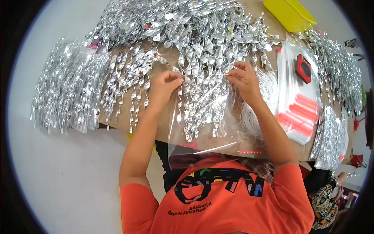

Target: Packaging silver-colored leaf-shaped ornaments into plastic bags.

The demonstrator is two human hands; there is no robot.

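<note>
A clear plastic bag hangs over the table's near edge in front of me. Silver spiral strands dangle in or behind its film; which of the two I cannot tell. At the upper left corner of the bag, my left hand is closed in a pinch. My right hand pinches near the opposite upper corner, with a thin whitish line at its fingertips. Further silver twisted strands lie loose just left of my left hand.
A large heap of silver strands covers the table's far side. Bagged strands overhang the left edge. To the right are white string, a stack of clear bags, a red-black device and a yellow bin.
</note>
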